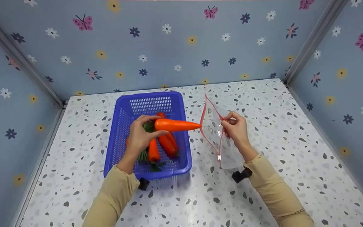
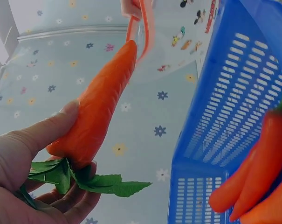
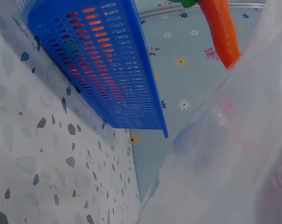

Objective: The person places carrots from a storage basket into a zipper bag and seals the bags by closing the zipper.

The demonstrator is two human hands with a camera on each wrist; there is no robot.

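My left hand (image 1: 140,132) grips an orange carrot (image 1: 176,125) by its thick leafy end, above the blue basket. Green leaves (image 2: 108,184) hang from that end in the left wrist view. The carrot's tip points right, at the mouth of a clear zip bag (image 1: 211,126) with a red-edged opening. My right hand (image 1: 236,127) pinches the bag's right rim, and the mouth gapes. Over in the right wrist view the bag (image 3: 215,154) covers much of the frame, with the carrot (image 3: 220,32) tip close to its edge; whether they touch I cannot tell.
The blue perforated basket (image 1: 186,151) stands left of the bag on a speckled tabletop (image 1: 279,126). Inside it lie another carrot (image 1: 153,150) and red pepper-like vegetables (image 1: 169,145). Patterned panels (image 1: 181,41) enclose the back and both sides.
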